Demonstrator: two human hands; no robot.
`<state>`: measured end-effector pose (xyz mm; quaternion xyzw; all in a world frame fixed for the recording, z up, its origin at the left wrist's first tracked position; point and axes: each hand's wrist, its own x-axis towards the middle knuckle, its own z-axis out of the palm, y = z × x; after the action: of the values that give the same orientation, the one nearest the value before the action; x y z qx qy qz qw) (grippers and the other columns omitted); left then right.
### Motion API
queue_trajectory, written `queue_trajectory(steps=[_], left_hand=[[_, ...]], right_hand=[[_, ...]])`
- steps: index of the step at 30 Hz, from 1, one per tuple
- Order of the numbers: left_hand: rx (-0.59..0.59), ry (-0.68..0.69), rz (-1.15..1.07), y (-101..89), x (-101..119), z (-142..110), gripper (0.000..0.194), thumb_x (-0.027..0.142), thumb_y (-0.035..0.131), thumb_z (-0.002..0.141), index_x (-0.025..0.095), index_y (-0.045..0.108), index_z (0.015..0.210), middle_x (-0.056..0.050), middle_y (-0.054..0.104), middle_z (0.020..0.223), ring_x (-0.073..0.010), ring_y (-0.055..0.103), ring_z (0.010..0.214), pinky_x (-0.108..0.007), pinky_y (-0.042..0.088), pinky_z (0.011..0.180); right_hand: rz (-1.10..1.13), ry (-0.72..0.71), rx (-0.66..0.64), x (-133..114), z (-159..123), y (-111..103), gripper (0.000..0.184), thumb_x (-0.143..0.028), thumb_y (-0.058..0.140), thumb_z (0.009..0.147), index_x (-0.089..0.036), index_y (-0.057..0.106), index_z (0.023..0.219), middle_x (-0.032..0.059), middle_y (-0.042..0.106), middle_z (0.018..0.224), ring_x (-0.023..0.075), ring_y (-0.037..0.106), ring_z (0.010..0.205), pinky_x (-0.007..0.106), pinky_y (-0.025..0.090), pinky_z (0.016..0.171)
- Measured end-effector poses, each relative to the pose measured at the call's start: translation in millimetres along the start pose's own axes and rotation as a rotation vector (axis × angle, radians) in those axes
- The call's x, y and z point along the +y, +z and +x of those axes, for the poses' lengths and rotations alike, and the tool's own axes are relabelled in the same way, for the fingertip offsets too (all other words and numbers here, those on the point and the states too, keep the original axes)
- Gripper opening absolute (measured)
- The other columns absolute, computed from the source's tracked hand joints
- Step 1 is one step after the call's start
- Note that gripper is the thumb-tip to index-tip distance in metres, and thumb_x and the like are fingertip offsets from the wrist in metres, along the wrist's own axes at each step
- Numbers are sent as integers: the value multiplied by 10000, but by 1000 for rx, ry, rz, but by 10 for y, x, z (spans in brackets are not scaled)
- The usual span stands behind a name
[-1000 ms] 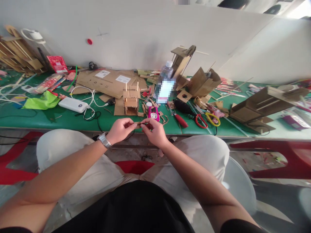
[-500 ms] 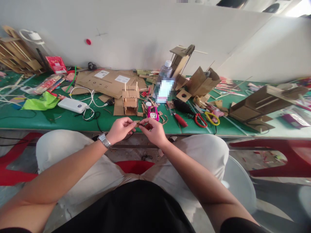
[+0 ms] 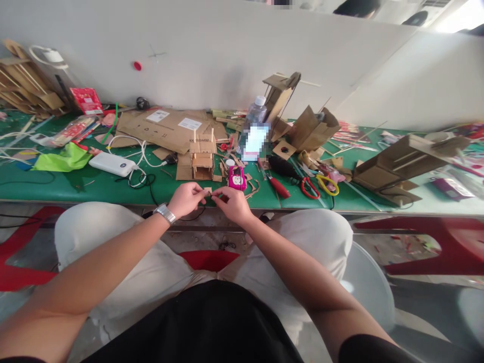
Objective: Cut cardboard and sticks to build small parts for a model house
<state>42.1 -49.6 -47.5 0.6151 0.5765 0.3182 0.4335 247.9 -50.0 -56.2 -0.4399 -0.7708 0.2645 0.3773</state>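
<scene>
Over the front edge of the green table [image 3: 159, 194], my left hand [image 3: 187, 200] pinches a small piece of cardboard [image 3: 207, 190] between thumb and fingers. My right hand [image 3: 233, 204] meets it from the other side, its thumb and forefinger closed at the piece's edge on something dark and tiny that I cannot make out. Just beyond my fingers stand a small cardboard model with wooden sticks [image 3: 202, 160] and a pink case with a white face print [image 3: 237, 177]. Cardboard scraps [image 3: 254, 187] lie right of the case.
A white power bank [image 3: 111, 164] with cables lies left. To the right are a red-handled screwdriver [image 3: 280, 186], red-handled scissors [image 3: 310, 188] and a yellow-handled tool [image 3: 328, 185]. Behind stand a lit phone [image 3: 255, 142], a bottle [image 3: 260, 108] and a tall cardboard structure [image 3: 408, 156].
Both hands have shifted slightly left. The small cardboard piece now shows more between the fingertips, and the right fingers have changed their hold at its edge.
</scene>
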Motion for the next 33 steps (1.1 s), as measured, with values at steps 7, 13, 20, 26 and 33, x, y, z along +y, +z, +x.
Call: queue_trajectory(steps=[7, 13, 20, 26, 33], left_hand=[[30, 40, 184, -79, 63, 5, 352, 453, 743, 897, 193, 634, 686, -39, 720, 600, -162, 626, 505, -252, 392, 512], [-135, -207, -130, -5, 107, -36, 293, 322, 616, 987, 136, 682, 771, -35, 673, 601, -85, 450, 372, -221, 264, 398], [-161, -385, -435, 31, 198, -57, 280, 239, 652, 981, 124, 614, 729, -21, 611, 572, -55, 426, 369, -174, 217, 380], [-133, -416, -549, 24, 224, -63, 299, 193, 733, 922, 122, 585, 672, 24, 533, 540, -27, 377, 370, -153, 205, 367], [-127, -416, -587, 10, 222, -59, 214, 96, 686, 909, 105, 631, 702, 27, 522, 551, -23, 377, 381, -145, 212, 370]], right_hand=[[15, 20, -7, -18, 5, 27, 83, -178, 727, 911, -180, 797, 954, 38, 790, 869, 145, 659, 718, 252, 496, 694], [72, 49, -23, -7, 9, 31, 102, -192, 708, 925, -181, 800, 970, 34, 783, 848, 147, 666, 725, 251, 488, 693], [75, 0, -18, 16, 9, 63, 86, -183, 731, 925, -189, 801, 974, 35, 784, 879, 144, 657, 731, 261, 492, 712], [134, -67, -21, 23, 0, 67, 93, -183, 726, 929, -203, 796, 986, 56, 778, 991, 153, 676, 786, 274, 533, 727], [170, -86, -8, 10, -4, 85, 93, -160, 725, 921, -199, 790, 974, 65, 747, 996, 156, 690, 828, 268, 561, 708]])
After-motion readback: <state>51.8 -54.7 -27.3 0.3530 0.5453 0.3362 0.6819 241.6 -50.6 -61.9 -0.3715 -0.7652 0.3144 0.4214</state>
